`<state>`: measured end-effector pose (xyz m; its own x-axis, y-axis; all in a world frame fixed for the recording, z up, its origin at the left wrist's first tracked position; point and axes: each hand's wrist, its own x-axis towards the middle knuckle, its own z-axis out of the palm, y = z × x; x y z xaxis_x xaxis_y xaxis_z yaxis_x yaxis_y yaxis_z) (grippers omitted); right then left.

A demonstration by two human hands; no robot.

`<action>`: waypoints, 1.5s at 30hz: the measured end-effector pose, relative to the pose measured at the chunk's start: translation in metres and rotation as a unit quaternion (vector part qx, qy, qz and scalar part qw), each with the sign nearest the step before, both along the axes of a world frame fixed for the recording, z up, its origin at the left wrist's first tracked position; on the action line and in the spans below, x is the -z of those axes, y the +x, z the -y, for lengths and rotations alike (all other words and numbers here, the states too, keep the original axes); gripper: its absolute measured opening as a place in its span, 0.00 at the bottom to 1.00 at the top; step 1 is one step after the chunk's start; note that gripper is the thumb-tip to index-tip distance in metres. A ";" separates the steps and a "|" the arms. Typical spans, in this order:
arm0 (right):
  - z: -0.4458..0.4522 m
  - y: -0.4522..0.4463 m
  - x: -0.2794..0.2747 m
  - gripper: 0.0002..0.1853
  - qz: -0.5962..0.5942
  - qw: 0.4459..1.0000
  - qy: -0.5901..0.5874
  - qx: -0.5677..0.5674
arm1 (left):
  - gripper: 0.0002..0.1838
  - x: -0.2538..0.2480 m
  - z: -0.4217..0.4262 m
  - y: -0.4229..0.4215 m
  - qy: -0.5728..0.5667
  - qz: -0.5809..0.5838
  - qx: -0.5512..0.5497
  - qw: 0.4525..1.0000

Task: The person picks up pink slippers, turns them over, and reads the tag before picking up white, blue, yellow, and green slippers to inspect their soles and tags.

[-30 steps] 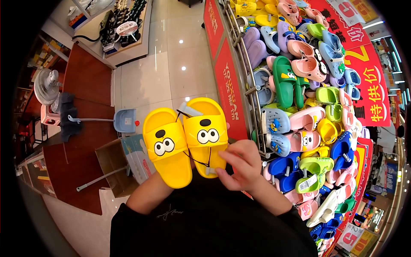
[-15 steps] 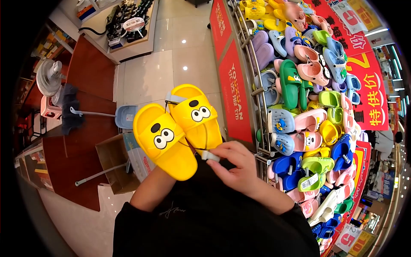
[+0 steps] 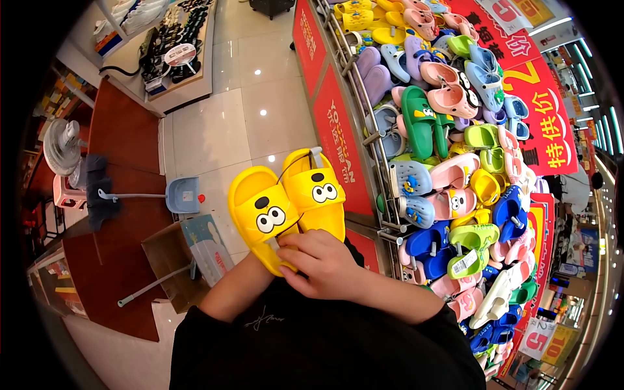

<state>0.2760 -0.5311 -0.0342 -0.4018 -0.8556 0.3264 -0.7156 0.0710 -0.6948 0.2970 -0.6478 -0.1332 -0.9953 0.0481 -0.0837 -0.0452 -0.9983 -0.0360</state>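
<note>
Pinching a grey tag, the right hand overlaps yellow slippers hiding the left hand.

Floor: pale glossy tiles around 11 o'clock, dotted with round reflections of light
Counter area: reddish-brown panels from 8 to 10 o'clock
Stool: a pink stool at 9 o'clock
Low stand: a white display stand between 10 and 11 o'clock
Rack: a metal-railed rack from 12 to 4 o'clock, red panels along its side
Banner: a red banner near 2 o'clock
Light: white strip lights from 2 to 3 o'clock
</note>
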 end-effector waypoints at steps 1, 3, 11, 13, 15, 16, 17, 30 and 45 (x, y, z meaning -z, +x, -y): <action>-0.004 -0.003 0.001 0.14 0.001 1.000 0.001 0.005 | 0.36 -0.001 -0.002 0.000 0.003 -0.003 0.013 1.000; -0.013 -0.011 0.004 0.17 -0.024 0.999 0.022 -0.027 | 0.36 -0.004 -0.002 -0.002 0.000 -0.011 0.037 0.999; -0.028 -0.053 -0.025 0.40 -0.161 0.967 0.105 0.169 | 0.36 -0.004 -0.009 -0.006 -0.009 -0.036 0.103 0.994; -0.029 -0.057 -0.026 0.43 -0.131 0.966 0.151 0.162 | 0.35 -0.004 -0.011 -0.008 -0.010 -0.038 0.107 0.993; -0.028 -0.056 -0.019 0.43 -0.129 0.966 0.158 0.162 | 0.35 -0.008 -0.011 -0.008 -0.008 -0.038 0.099 0.994; -0.027 -0.054 -0.015 0.43 -0.125 0.965 0.167 0.161 | 0.35 -0.010 -0.011 -0.008 -0.008 -0.036 0.094 0.995; -0.025 -0.053 -0.012 0.43 -0.125 0.966 0.166 0.157 | 0.35 -0.012 -0.011 -0.007 -0.003 -0.032 0.086 0.996; -0.020 -0.044 0.019 0.22 -0.277 0.956 -0.096 -0.003 | 0.33 0.021 0.005 0.002 -0.006 0.014 -0.035 0.999; -0.073 -0.102 0.029 0.27 0.318 0.830 -0.328 0.321 | 0.25 -0.044 0.008 -0.091 -0.654 0.055 -0.163 0.737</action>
